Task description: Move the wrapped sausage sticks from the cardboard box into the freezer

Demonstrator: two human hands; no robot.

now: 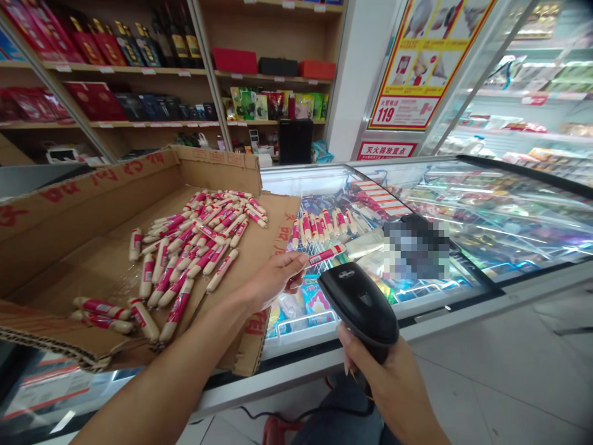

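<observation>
Left grip (279, 274) pinched one wrapped sausage (327, 254) by its end over the glass-topped freezer (532, 285); right grip (391, 378) clasped a black scanner (359, 303), head near it. Other sausages (199, 238) lay heaped in the cardboard box (115, 185).

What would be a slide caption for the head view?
Left hand holds a wrapped sausage, right hand a black scanner, beside an open cardboard box.
</observation>
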